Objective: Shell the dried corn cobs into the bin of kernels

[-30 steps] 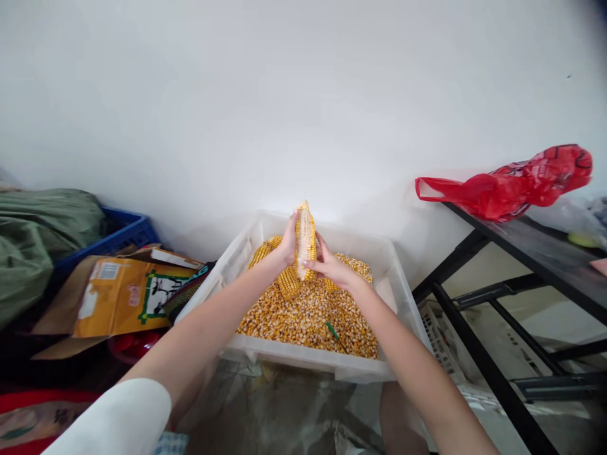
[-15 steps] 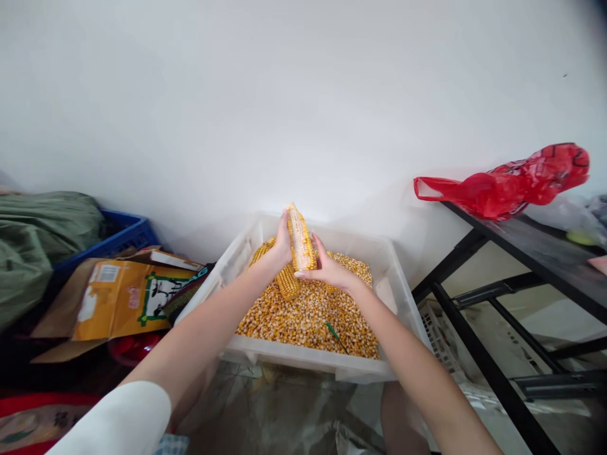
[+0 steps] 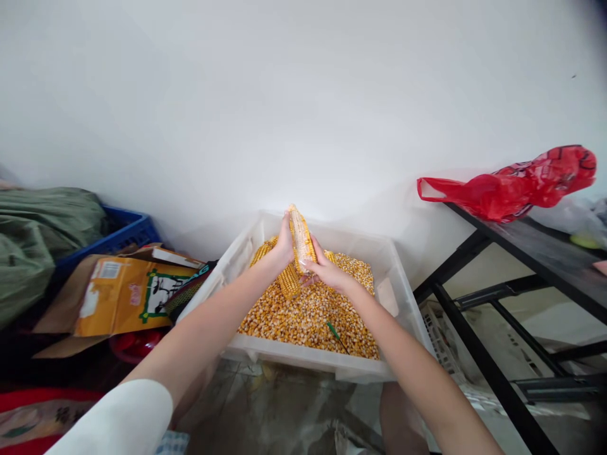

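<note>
A partly stripped corn cob (image 3: 300, 235) is held upright and slightly tilted above a white plastic bin (image 3: 303, 355). My left hand (image 3: 283, 245) grips its upper left side. My right hand (image 3: 328, 270) is closed around the lower right, its thumb against the bared strip where the pale core shows. Yellow kernels still line both sides of that strip. Under the hands, loose corn kernels (image 3: 303, 325) fill the bin, and a full corn cob (image 3: 288, 282) lies on them. A green-handled tool (image 3: 333, 329) with a thin dark shaft rests on the kernels at the front right.
A black metal rack (image 3: 474, 253) with a red plastic bag (image 3: 512, 183) stands at the right. On the left are a torn yellow cardboard box (image 3: 123, 297) and a blue crate (image 3: 128, 230) with green cloth (image 3: 42, 234). Behind the bin rises a white wall (image 3: 294, 101).
My right thumb has moved up from the cob's lower end onto the bared strip. Both hands still hold the cob in nearly the same place.
</note>
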`<move>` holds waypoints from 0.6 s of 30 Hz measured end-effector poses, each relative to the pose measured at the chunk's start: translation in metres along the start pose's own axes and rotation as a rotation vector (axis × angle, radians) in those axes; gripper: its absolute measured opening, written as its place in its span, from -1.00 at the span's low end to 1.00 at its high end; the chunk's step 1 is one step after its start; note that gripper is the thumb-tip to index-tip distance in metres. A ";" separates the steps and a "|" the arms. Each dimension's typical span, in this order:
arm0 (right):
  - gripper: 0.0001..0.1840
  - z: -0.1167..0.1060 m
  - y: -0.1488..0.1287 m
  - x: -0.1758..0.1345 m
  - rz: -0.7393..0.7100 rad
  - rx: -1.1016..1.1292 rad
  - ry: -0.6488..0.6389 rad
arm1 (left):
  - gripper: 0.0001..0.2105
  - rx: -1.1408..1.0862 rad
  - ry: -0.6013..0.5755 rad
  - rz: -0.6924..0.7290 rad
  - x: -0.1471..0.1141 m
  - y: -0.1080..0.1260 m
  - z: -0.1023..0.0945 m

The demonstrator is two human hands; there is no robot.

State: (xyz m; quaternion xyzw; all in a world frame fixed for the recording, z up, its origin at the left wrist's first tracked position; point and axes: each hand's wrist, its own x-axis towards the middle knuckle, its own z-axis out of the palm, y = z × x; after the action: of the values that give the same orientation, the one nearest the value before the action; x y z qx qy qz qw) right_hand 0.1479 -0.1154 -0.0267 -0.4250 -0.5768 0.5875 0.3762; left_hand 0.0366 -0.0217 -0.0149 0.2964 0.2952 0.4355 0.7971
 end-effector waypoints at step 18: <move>0.07 0.006 0.013 0.002 -0.006 0.040 -0.055 | -0.43 0.051 0.020 -0.040 0.004 0.000 -0.010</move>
State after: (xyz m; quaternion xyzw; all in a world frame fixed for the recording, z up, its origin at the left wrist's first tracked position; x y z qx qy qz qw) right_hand 0.1424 -0.1162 -0.0402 -0.3994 -0.5764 0.6091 0.3705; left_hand 0.0307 -0.0161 -0.0219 0.3063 0.3197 0.4148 0.7949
